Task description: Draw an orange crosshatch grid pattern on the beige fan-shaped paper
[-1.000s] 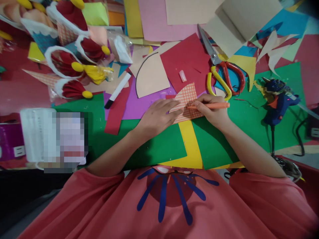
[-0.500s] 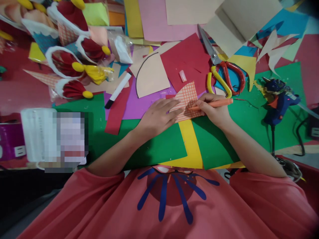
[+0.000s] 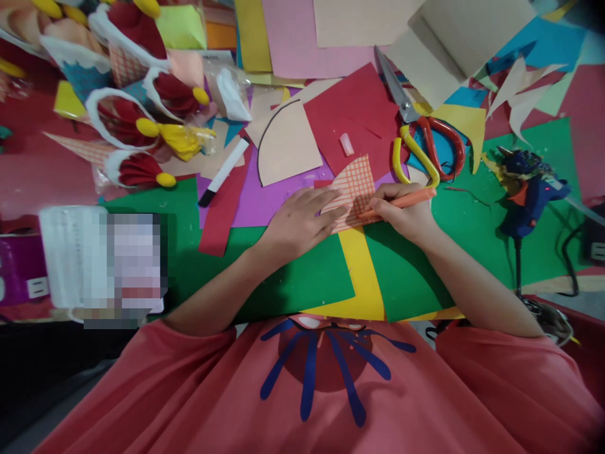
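Note:
My left hand (image 3: pixel 302 221) lies flat, fingers spread, on the left part of a beige quarter-circle paper (image 3: pixel 362 180) with orange lines. The right part of that paper bears a crosshatched grid; the left part shows single stripes. In my right hand (image 3: pixel 401 211) is an orange marker (image 3: pixel 411 198), pinched between thumb and fingers with its tip at the paper's lower part. A pink marker cap (image 3: pixel 346 144) lies on the red sheet (image 3: pixel 350 113) just above. Left of it rests a plain beige quarter-circle (image 3: pixel 290 148) with a black curved edge.
Scissors (image 3: pixel 428 135) with red and yellow handles lie beyond my right hand. A blue glue gun (image 3: pixel 532 195) stands at the right with its cord. A white marker (image 3: pixel 224 171) lies left. Red, white and yellow cone crafts (image 3: pixel 137 167) crowd the upper left. A green sheet (image 3: pixel 293 277) lies underneath.
My right hand has shifted the orange marker slightly left and down across the paper's lower part. My left hand stays in place.

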`<state>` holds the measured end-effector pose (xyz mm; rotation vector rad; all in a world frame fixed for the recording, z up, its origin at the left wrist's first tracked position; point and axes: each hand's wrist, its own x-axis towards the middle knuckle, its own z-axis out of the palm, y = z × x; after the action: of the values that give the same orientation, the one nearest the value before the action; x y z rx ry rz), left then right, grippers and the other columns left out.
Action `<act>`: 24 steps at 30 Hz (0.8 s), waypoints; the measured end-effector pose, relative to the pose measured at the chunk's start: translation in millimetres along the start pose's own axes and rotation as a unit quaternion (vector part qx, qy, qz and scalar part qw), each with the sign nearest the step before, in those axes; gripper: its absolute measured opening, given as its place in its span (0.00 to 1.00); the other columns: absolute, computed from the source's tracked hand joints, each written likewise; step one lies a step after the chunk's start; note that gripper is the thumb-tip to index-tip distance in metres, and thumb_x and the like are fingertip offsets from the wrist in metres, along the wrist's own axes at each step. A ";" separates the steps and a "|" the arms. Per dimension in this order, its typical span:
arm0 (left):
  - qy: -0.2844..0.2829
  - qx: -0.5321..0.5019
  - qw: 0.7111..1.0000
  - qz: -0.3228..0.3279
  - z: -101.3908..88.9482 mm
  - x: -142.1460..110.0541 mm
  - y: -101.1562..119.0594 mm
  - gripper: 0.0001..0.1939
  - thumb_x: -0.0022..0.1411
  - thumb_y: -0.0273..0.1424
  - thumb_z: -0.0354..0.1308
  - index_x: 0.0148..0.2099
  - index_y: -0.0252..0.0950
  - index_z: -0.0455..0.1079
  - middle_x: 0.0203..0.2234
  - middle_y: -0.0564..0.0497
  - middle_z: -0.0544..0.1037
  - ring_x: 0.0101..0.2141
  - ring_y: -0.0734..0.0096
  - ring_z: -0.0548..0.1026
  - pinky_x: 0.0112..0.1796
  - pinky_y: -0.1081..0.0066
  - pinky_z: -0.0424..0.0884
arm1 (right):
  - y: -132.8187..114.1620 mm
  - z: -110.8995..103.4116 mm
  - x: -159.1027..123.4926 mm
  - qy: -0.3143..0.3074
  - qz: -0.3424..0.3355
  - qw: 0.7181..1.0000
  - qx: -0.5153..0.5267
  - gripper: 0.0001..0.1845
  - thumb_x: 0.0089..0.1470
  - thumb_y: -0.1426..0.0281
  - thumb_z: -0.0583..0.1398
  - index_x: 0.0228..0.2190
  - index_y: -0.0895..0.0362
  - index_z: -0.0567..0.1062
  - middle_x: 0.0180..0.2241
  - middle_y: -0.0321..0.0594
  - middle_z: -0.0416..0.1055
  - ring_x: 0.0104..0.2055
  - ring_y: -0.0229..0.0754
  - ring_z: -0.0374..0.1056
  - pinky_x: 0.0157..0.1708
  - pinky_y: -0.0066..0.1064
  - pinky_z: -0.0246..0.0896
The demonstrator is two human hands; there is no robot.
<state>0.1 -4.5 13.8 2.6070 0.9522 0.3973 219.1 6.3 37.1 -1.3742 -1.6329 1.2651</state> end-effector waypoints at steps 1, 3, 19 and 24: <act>0.000 0.001 1.000 0.001 0.0 -0.1 -0.1 0.15 0.68 0.30 0.49 0.55 0.39 0.67 0.56 0.42 0.68 0.57 0.58 0.65 0.54 0.54 0.63 | -0.5 -0.2 0.0 -0.005 0.003 1.000 0.005 0.09 0.42 0.71 0.56 0.14 0.57 0.67 0.14 0.32 0.63 0.17 0.30 0.53 0.17 0.24 0.48; 0.002 0.005 1.000 0.004 0.1 -0.2 -0.2 0.15 0.68 0.30 0.48 0.55 0.38 0.67 0.56 0.42 0.68 0.57 0.57 0.65 0.54 0.54 0.63 | -0.9 -0.7 0.1 -0.006 0.005 1.000 0.009 0.10 0.43 0.70 0.56 0.14 0.57 0.67 0.13 0.31 0.61 0.17 0.30 0.54 0.17 0.24 0.49; -0.006 0.020 1.000 0.000 -0.2 -0.1 -0.1 0.15 0.68 0.31 0.48 0.55 0.40 0.66 0.56 0.43 0.68 0.57 0.58 0.65 0.54 0.54 0.63 | 1.1 0.0 -1.5 -0.005 0.007 1.000 -0.007 0.09 0.43 0.71 0.56 0.15 0.57 0.66 0.16 0.33 0.66 0.19 0.33 0.59 0.19 0.25 0.54; 0.010 0.013 1.000 0.009 -0.3 0.1 0.5 0.15 0.68 0.30 0.49 0.54 0.37 0.67 0.55 0.41 0.69 0.56 0.56 0.66 0.53 0.55 0.64 | 0.9 1.4 -1.0 0.014 -0.006 1.000 0.004 0.08 0.43 0.71 0.56 0.15 0.57 0.68 0.15 0.32 0.65 0.18 0.31 0.57 0.19 0.24 0.52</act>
<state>0.3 -4.7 14.3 2.6415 0.9469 0.4178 218.4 4.9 35.9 -1.3697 -1.6139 1.2396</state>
